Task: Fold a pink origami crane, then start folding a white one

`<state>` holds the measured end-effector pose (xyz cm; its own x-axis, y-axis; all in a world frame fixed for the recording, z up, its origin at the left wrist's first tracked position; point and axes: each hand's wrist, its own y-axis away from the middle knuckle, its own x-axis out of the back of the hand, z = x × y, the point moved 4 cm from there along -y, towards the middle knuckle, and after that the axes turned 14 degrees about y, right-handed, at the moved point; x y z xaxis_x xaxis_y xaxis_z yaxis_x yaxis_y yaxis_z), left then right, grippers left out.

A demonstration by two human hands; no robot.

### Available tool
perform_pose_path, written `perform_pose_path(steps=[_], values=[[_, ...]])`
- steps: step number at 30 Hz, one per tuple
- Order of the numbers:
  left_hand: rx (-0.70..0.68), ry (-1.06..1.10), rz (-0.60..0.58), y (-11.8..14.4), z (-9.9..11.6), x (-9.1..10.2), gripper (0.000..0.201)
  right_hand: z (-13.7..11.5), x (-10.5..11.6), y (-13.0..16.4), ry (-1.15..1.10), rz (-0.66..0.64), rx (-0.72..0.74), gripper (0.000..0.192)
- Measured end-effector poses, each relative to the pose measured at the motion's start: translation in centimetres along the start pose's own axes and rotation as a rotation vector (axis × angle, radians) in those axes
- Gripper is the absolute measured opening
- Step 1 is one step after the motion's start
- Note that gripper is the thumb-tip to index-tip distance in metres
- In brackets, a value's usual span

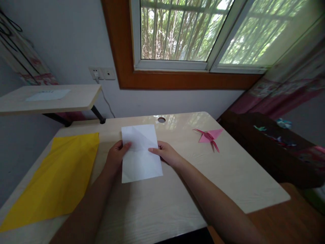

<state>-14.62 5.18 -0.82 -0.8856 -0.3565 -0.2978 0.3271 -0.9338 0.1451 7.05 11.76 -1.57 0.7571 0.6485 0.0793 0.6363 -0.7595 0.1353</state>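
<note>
White paper (140, 156) between both hands (142, 154)

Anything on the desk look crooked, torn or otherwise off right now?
Nothing looks damaged or spilled. The white paper sheet, held at its edges by left hand and right hand, shows diagonal creases. The large yellow paper sheet lies askew on the pale wooden desk.

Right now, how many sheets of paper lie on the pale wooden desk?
2: a white paper sheet held between both hands at the middle, and a large yellow paper sheet at the left. A pink folded paper crane sits right.
</note>
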Motion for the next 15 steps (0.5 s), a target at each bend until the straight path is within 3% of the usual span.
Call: perform_pose_path(steps=[4, 11, 15], values=[[-0.018, -0.128, 0.033, 0.0, 0.2, 0.5, 0.052, -0.7, 0.2, 0.9, 0.069, -0.008, -0.001, 0.039], [0.047, -0.110, -0.155, 0.3, -0.2, -0.7, 0.050, -0.5, 1.0, 1.3, 0.079, 0.127, 0.024, 0.039], [0.054, -0.052, -0.171, 0.6, -0.4, -1.0, 0.059, -0.2, 0.8, 1.4, 0.110, 0.124, 0.006, 0.041]])
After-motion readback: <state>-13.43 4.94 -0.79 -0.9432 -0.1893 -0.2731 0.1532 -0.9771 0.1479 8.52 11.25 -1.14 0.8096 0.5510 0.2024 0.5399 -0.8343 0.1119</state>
